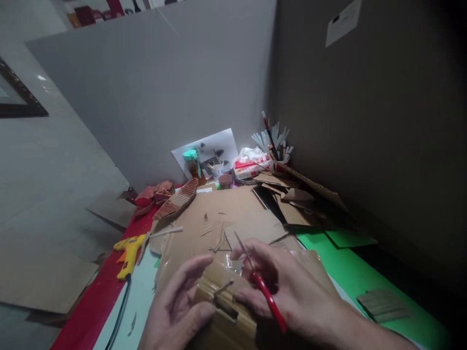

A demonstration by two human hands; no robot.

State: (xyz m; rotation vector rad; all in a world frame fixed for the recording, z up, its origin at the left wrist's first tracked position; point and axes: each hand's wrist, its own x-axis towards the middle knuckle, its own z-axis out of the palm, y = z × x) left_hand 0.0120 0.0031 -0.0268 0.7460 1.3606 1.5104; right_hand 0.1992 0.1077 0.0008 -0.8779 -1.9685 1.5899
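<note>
My left hand (pixel 182 304) is closed on the left side of a small brown cardboard model (pixel 233 318), low in the middle of the head view. The model has ridged layers, a dark rectangular slot and a thin stick (pixel 223 288) lying across its top. Red-handled scissors (pixel 268 301), seen nearly edge-on, sit in my right hand (pixel 288 287). Their pointed metal tip is directed up and to the left, away from the model. The right thumb rests at the model's right edge. My wrists hide part of its lower side.
Cardboard sheets (pixel 237 199) cover the table, with scraps on them. A yellow glue gun (pixel 130 253) lies left, its cord running forward. At the back stand a ribbed cardboard boat (pixel 177 200), a teal-lidded bottle (pixel 193 165) and a tissue pack (pixel 251 164). Stacked cardboard (pixel 297 209) lies right.
</note>
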